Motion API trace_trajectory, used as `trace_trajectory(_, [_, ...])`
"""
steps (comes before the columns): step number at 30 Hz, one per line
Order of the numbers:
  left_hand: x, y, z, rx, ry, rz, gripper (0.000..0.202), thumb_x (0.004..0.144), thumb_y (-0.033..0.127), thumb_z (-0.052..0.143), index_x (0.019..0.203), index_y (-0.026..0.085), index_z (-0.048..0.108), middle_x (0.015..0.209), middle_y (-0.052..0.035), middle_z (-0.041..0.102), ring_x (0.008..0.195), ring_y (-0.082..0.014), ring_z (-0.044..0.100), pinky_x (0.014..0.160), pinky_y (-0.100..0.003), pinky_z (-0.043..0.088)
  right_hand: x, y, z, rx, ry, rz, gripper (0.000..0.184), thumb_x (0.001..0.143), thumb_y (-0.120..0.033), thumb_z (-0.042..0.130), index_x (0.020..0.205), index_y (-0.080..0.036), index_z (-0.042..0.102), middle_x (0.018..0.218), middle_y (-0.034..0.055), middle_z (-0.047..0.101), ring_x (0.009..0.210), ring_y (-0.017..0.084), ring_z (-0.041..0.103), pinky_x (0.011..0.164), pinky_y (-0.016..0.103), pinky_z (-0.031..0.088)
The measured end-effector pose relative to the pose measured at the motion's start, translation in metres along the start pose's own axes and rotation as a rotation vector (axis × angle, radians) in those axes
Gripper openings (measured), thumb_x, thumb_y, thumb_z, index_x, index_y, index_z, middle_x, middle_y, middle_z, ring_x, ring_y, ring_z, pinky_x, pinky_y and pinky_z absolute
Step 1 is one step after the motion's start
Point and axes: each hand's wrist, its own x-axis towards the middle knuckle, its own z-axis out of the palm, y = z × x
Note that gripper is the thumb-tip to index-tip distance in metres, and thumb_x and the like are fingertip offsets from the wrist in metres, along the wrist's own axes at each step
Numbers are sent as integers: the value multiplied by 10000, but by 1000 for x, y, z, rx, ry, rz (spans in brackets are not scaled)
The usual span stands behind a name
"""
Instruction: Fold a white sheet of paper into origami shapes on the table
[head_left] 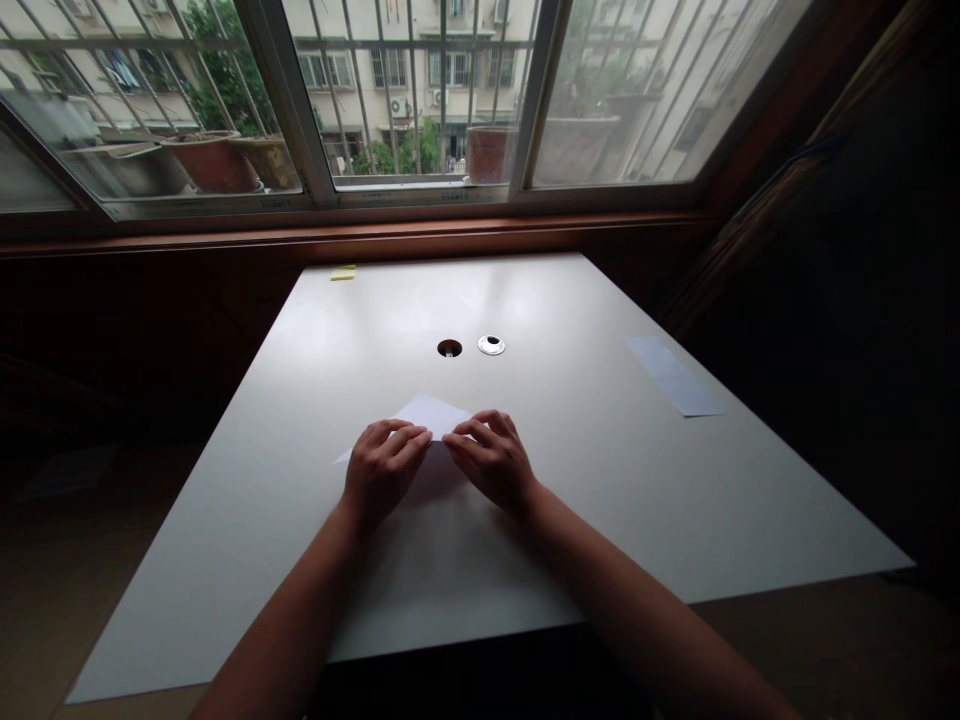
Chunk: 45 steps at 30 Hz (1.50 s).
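Note:
A sheet of white paper (433, 411) is held over the middle of the table, its far part rising to a blunt point. My left hand (386, 465) pinches its near edge from the left, thumb and fingers pressed together. From the right, my right hand (491, 455) grips the same edge in a like pinch, the two thumbs a small gap apart. A pale corner of paper shows to the left of my left hand. My fingers hide the sides of the sheet, so I cannot tell how it is folded.
The white table (585, 480) has a round cable hole (449, 348) with its ring-shaped cover (491, 345) beside it. A paper strip (673, 377) lies near the right edge, a yellow slip (343, 272) at the far left corner. Behind stands a barred window (420, 190).

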Motion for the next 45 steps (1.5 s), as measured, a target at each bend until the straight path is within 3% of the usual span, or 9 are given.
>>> trace_trajectory(6, [-1, 2, 0, 34, -13, 65, 296, 908, 209, 585, 1169, 314, 680, 1102, -47, 727, 1044, -280, 598, 901, -446, 406, 2, -5, -1, -39, -9, -84, 167, 909, -228, 604, 1040, -281, 694, 944, 36, 690, 958, 220, 528, 887, 384, 382])
trace_trajectory(17, [-1, 3, -4, 132, 35, 127, 301, 893, 187, 603, 1153, 313, 687, 1073, -39, 739, 989, -264, 618, 857, -426, 422, 0, 4, -6, -78, 12, -99, 127, 892, -213, 617, 989, -249, 690, 923, 40, 684, 961, 229, 517, 888, 383, 375])
trace_trajectory(27, [2, 8, -7, 288, 144, 173, 235, 864, 159, 651, 1070, 264, 694, 1003, -18, 752, 929, -225, 626, 796, -380, 469, -22, 46, -34, -177, 52, -129, 122, 856, -151, 653, 952, -224, 666, 879, 14, 694, 917, 202, 533, 879, 364, 395])
trace_trajectory(36, [1, 7, -7, 324, 140, 166, 235, 856, 151, 658, 1065, 254, 686, 999, -16, 748, 925, -224, 621, 798, -382, 473, -41, 87, -60, -286, 137, 30, 119, 852, -145, 653, 936, -223, 684, 884, 32, 694, 892, 209, 553, 863, 375, 410])
trace_trajectory(40, [1, 8, -6, 333, 127, 161, 224, 860, 154, 650, 1064, 243, 681, 991, -17, 746, 923, -225, 615, 796, -386, 473, -40, 78, -57, -220, 150, 30, 149, 857, -159, 663, 986, -228, 689, 926, 40, 699, 897, 212, 559, 861, 379, 429])
trace_trajectory(45, [3, 12, -5, 330, 122, 171, 231, 874, 158, 631, 1086, 240, 673, 999, -37, 740, 927, -227, 617, 789, -391, 479, -24, 41, -40, -121, -5, -65, 286, 891, -225, 652, 1177, -240, 652, 1085, 55, 695, 982, 230, 553, 872, 387, 443])
